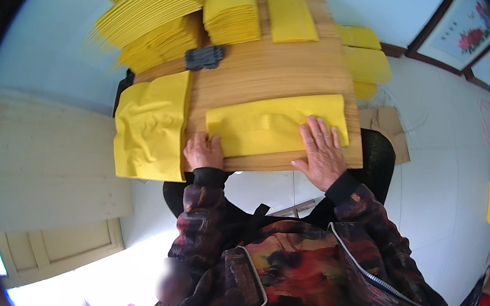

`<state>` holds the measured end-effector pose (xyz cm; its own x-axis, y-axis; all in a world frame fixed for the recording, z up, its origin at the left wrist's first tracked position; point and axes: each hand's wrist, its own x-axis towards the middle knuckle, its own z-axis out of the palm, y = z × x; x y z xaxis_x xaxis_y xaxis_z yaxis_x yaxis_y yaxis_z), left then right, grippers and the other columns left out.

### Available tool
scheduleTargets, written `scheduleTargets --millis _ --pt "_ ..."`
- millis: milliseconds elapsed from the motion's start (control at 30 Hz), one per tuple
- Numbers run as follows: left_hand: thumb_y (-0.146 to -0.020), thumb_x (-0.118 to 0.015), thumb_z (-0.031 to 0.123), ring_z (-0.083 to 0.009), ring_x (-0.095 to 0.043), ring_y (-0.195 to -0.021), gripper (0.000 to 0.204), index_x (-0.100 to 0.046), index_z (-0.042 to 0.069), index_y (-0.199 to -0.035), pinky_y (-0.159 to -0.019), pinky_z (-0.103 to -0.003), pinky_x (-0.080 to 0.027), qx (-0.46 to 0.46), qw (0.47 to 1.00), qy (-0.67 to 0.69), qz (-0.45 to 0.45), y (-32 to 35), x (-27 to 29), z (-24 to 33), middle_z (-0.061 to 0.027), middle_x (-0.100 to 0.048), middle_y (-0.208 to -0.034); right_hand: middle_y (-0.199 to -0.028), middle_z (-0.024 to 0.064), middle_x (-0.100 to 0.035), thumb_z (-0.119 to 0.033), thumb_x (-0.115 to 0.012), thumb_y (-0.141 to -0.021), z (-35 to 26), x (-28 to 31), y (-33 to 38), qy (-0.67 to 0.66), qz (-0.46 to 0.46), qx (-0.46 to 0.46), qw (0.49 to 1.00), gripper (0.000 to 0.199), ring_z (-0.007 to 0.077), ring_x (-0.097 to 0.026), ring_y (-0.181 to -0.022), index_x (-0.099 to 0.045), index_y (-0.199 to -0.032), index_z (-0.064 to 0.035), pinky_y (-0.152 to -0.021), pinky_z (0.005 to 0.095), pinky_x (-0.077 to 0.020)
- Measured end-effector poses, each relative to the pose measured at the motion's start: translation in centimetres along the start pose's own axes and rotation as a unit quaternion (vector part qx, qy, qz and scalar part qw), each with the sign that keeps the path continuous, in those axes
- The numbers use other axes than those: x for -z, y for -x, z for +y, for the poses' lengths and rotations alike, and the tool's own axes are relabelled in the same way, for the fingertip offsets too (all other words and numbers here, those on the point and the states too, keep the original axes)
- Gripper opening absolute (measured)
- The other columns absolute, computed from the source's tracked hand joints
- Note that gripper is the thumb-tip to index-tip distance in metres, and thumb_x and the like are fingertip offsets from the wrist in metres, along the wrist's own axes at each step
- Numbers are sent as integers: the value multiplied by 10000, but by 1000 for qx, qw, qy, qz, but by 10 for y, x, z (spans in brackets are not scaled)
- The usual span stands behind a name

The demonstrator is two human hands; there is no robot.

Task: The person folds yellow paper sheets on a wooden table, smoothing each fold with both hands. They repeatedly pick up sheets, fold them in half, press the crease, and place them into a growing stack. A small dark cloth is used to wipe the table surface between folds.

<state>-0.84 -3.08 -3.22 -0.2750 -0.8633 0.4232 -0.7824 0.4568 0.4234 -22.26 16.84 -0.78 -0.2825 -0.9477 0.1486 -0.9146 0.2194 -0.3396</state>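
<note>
A folded yellow fabric piece [254, 129] lies lengthwise along the near edge of the wooden table [267, 78]. My right hand [322, 153] rests flat on its right end, fingers stretched forward and thumb out to the side. At its left end is my left hand [203, 151], fingers loosely bent onto the table and thumb against the fabric's edge; I see nothing held in it. Left of that hand, a wider, creased yellow fabric piece [151, 127] lies with its near corner hanging over the table edge.
Tall stacks of folded yellow fabric [230, 12] stand at the far left, beside a single folded strip [291, 13]. A dark grey bundle [204, 58] sits before them. More yellow bundles [366, 62] are beyond the table's right side, near flattened cardboard [389, 130] on the floor.
</note>
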Motion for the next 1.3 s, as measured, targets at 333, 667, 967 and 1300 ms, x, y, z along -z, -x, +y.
scheduleTargets --millis 333,667,967,1300 --pt "-762 -711 164 -288 -586 -606 212 -580 37 -870 -652 -403 -470 36 996 80 21 -1 3 0 -94 -587 -617 -1535 174 -164 -347 -669 -813 -6 9 -1 23 -20 9 999 726 371 -169 -1405 -337 -1439 -188 -1121 534 -130" --pt "-797 -634 314 -298 -359 -1323 554 -490 87 -1281 -1093 -455 -245 -290 950 77 -92 34 -1 84 -99 -478 -1336 -1523 173 -187 -422 -641 -818 -1 1 0 49 -20 6 999 688 357 -175 -1407 -387 -1412 -184 -1108 559 -151" --pt "-798 -612 487 -235 -230 -1417 806 -317 108 -1445 -1139 -447 -172 -268 926 -16 -265 30 6 64 -68 -271 -1528 -1523 174 -187 -423 -632 -827 0 0 1 36 -1 12 999 689 359 -179 -1404 -373 -1417 -179 -1106 555 -158" --pt "-891 -525 363 -237 -233 -1415 652 -302 118 -1453 -1138 -452 -173 -213 945 -43 -246 22 6 40 -52 -255 -1535 -1509 173 -240 -391 -637 -832 -26 3 -9 43 27 -25 998 751 357 -215 -1395 -331 -1415 -32 -1105 533 -191"
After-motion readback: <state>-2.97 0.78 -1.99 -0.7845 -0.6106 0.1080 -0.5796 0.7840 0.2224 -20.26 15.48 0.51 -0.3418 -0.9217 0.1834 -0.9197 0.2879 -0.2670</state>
